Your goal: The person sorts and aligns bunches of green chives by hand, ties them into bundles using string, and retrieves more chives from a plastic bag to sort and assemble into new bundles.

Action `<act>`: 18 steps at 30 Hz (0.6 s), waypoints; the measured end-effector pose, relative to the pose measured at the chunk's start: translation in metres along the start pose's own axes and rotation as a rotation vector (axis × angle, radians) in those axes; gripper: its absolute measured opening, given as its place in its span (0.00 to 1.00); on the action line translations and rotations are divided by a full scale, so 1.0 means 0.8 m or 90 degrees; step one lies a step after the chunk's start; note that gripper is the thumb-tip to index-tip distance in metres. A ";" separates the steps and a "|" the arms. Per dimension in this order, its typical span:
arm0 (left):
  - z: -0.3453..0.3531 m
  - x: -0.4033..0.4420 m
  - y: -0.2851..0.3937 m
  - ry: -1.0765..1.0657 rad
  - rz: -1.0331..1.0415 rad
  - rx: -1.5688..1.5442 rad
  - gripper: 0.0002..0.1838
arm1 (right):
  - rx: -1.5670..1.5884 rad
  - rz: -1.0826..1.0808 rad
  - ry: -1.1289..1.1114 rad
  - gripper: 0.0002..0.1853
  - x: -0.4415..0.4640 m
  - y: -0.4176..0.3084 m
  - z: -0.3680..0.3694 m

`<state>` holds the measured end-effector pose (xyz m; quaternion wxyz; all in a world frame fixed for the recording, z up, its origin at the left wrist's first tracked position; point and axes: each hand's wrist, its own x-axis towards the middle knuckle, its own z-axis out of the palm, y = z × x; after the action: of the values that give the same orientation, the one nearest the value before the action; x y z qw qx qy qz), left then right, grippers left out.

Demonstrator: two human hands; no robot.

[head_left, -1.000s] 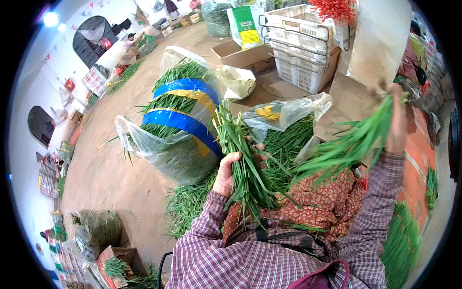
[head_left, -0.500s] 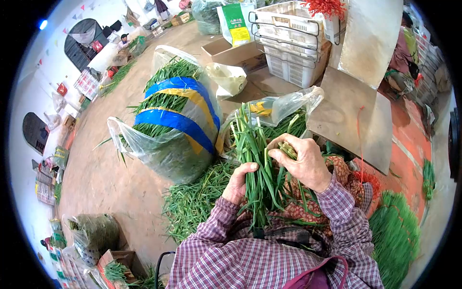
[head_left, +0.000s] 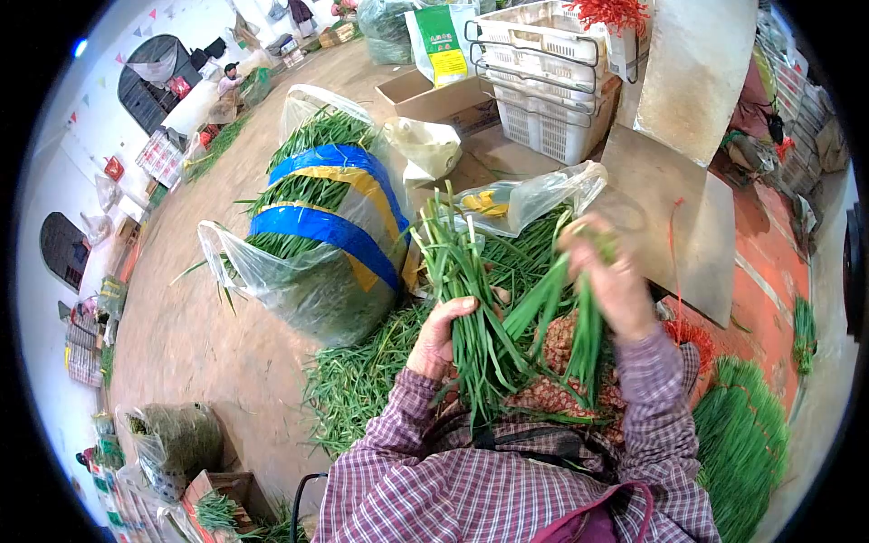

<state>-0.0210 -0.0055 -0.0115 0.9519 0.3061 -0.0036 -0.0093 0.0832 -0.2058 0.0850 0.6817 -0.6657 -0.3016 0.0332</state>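
My left hand (head_left: 444,335) is wrapped round a thick bunch of green stalks (head_left: 475,348), pale ends up, leaves hanging over my lap. Just to the right, my right hand (head_left: 615,281), blurred by motion, grips a smaller bunch (head_left: 587,348) by its pale ends, its leaves drooping down and to the left. Behind both hands lie more greens in an open clear bag (head_left: 534,204). Loose leaves (head_left: 348,394) are heaped at the left of my lap. A big plastic sack (head_left: 330,226) with blue and yellow bands, full of greens, lies beyond my left hand.
Stacked white crates (head_left: 548,90) stand at the back beside a cardboard box (head_left: 439,100). A metal board (head_left: 674,217) is at the right, with red ties (head_left: 692,339) near it. Tied greens (head_left: 742,443) lie at the lower right. A person (head_left: 228,81) sits far off at the upper left.
My right hand came in from the far right to the left bunch, then moved slightly up and right with stalks in it. My left hand has kept its bunch.
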 end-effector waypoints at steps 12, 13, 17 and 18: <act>0.028 0.000 0.027 -0.005 -0.028 0.186 0.31 | -0.131 0.028 -0.148 0.16 0.042 -0.006 0.024; 0.030 -0.001 0.025 -0.005 -0.028 0.186 0.31 | -0.093 -0.032 -0.124 0.15 0.040 -0.001 0.036; 0.047 -0.004 0.020 0.061 -0.012 0.204 0.32 | -0.076 -0.039 -0.092 0.13 0.040 0.020 0.043; 0.039 -0.002 0.019 0.064 -0.021 0.186 0.33 | -0.070 0.028 -0.092 0.10 0.038 0.014 0.037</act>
<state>-0.0230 -0.0114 0.0228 0.8958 0.4418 0.0476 -0.0092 0.0986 -0.1648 0.0833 0.6195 -0.7048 -0.3365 0.0796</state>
